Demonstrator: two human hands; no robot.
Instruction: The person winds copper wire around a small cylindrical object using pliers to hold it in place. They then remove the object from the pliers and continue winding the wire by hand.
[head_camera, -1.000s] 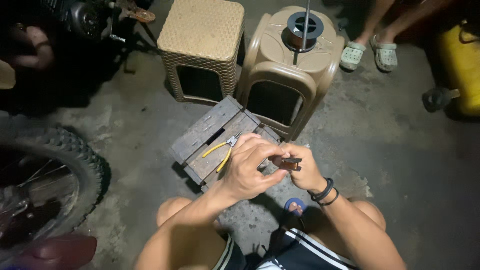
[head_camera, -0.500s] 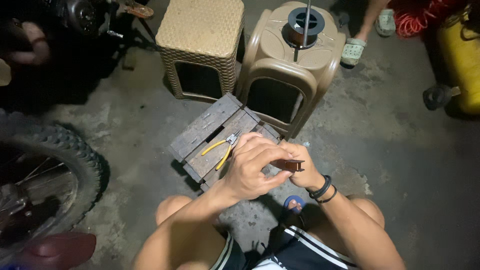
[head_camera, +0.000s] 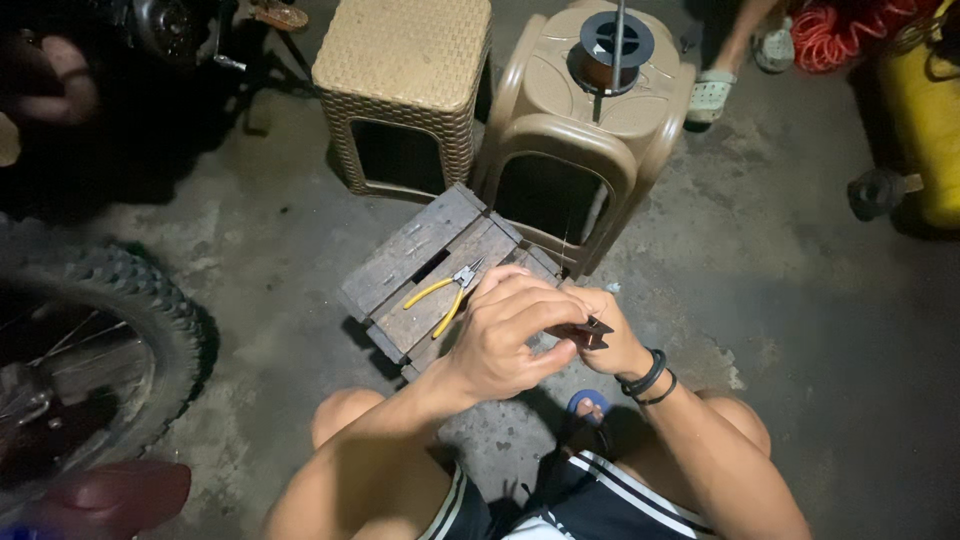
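Grey concrete floor (head_camera: 800, 330) spreads under everything, with a knobby tyre (head_camera: 110, 330) at my left. Ahead stand two tan plastic stools, a woven one (head_camera: 405, 80) and a smooth one (head_camera: 590, 130) carrying a spool of wire (head_camera: 612, 50). Before them sits a low wooden crate (head_camera: 420, 250), and on its slats lie yellow-handled pliers (head_camera: 445, 295), long axis running diagonally, jaws toward the smooth stool and handles toward my left knee.

My left hand (head_camera: 505, 335) curls over the near corner of the crate, fingers bent and closed around a small dark part (head_camera: 595, 330). My right hand (head_camera: 620, 340), black bands at its wrist, pinches the same part from the other side. The part lies between both hands just above the crate's edge, its long axis roughly level, its free end poking right. I cannot tell what it is.
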